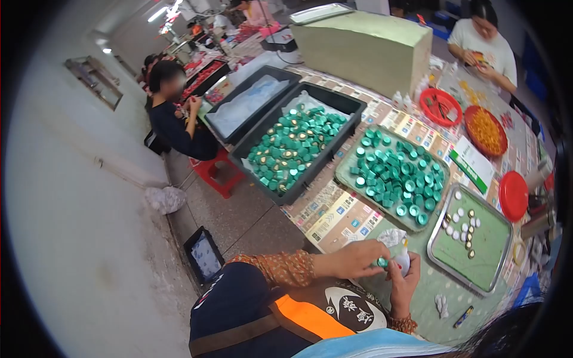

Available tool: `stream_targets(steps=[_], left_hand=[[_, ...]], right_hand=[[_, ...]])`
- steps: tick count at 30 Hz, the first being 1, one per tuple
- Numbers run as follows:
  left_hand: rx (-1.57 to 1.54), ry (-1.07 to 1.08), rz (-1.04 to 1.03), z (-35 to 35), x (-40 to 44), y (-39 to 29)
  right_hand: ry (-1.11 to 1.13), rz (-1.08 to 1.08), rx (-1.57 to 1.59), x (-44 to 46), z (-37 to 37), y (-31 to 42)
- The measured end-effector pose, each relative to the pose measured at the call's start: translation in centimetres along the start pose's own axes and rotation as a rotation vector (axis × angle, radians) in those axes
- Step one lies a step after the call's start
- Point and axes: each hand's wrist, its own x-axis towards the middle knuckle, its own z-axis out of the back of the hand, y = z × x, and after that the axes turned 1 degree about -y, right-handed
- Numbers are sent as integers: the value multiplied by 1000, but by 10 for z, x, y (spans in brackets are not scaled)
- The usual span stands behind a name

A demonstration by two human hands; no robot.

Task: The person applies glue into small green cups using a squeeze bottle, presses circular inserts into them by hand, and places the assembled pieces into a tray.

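Observation:
At the table's near edge my left hand [356, 259] is closed on a small green cap [381, 262], pinched by its fingertips. Right beside it, my right hand [404, 285] grips a small white squeeze bottle [403, 261] with a yellowish tip pointing up. The two hands nearly touch. Just beyond them lies crumpled white material [391, 237]. A metal tray [340, 173] full of green caps is further forward. To the right, a second tray [490, 271] with a green bottom holds scattered white and gold round pieces [464, 230].
A black bin [239, 149] of green and gold caps stands at the left, beside another lined bin [224, 128]. Red baskets [440, 107] and a large box [364, 51] are at the back. Co-workers sit at the left [176, 128] and far right [489, 45].

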Motion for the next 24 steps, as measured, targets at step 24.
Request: stream_targets(steps=[24], left_hand=[[-1250, 278, 564, -21, -12, 12]], right_hand=[[-74, 169, -273, -20, -5, 7]])
